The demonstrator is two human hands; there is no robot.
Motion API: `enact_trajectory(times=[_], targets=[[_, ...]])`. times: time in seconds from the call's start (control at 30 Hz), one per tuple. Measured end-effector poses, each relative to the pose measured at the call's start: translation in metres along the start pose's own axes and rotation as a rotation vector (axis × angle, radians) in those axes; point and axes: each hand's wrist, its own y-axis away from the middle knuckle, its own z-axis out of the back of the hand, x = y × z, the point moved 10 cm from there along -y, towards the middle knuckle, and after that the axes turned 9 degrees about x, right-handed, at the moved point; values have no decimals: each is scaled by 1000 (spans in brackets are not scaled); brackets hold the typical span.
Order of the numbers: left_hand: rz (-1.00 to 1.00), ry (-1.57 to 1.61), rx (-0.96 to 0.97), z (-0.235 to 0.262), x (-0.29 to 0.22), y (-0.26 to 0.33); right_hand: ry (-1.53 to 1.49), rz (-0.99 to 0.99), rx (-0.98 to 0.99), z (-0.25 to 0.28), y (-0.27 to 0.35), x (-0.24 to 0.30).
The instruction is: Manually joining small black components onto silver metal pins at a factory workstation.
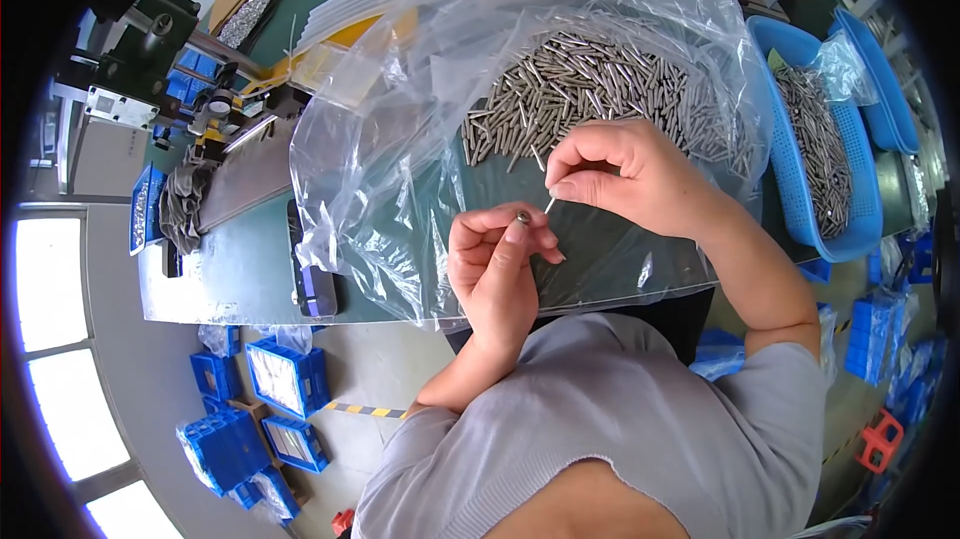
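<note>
My left hand [494,264] is closed, with a small round metal part [523,218] pinched between thumb and forefinger. Just above and to its right, my right hand [632,179] grips a thin metal pin [549,205] between thumb and fingertips. The pin's lower end points down close to the round part; whether they touch I cannot tell. Beyond both hands, a wide heap of short grey metal pins [585,79] lies on a clear plastic sheet [390,229] spread over the green table [240,274].
On the right stands a blue basket [863,194] holding more metal pins, with another blue basket [885,89] behind it. A dark bench device [150,39] stands at the far left. A dark phone-like object [318,284] lies near the front edge. Blue crates [285,377] stand on the floor.
</note>
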Motion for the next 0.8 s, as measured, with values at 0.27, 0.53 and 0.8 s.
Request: enact_trajectory(times=[0.27, 0.53, 0.8], targets=[[81, -57, 46, -8, 7, -1, 69, 74, -32, -1, 2, 7], [85, -41, 41, -6, 9, -2, 24, 92, -9, -13, 2, 2], [100, -2, -21, -3, 10, -3, -333, -90, 35, -16, 0, -22]])
